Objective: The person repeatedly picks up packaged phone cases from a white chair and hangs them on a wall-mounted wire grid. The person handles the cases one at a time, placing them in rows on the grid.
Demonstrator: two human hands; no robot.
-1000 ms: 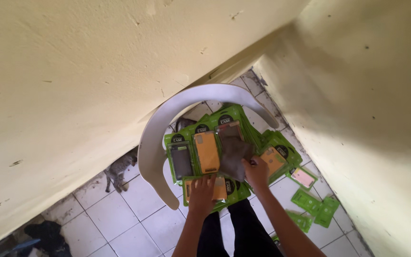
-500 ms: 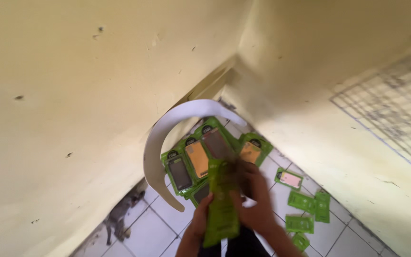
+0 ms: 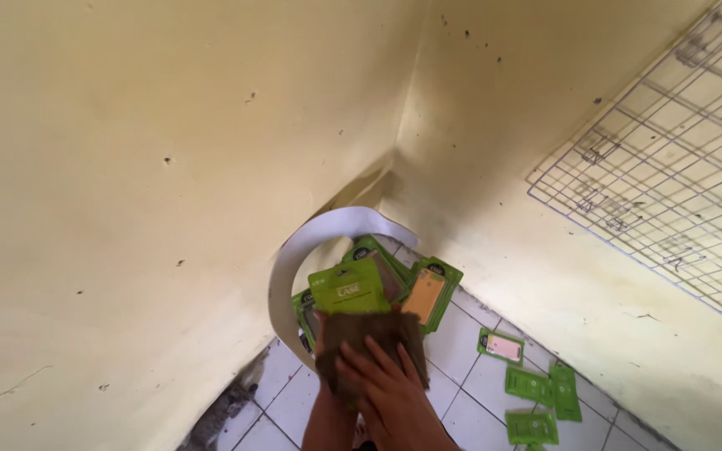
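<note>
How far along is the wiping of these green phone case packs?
Hard to judge what is finished: several packs lie piled by the curved white board. In hand: the right hand presses a brown cloth on the top pack; the left hand is hidden underneath. Left, seemingly: loose packs on the floor tiles.

A green packaged phone case with a brown case showing at its lower half, held upright and facing the camera. It sits in front of the white curved board, overlapping other green packets fanned just behind and to its right.
</note>
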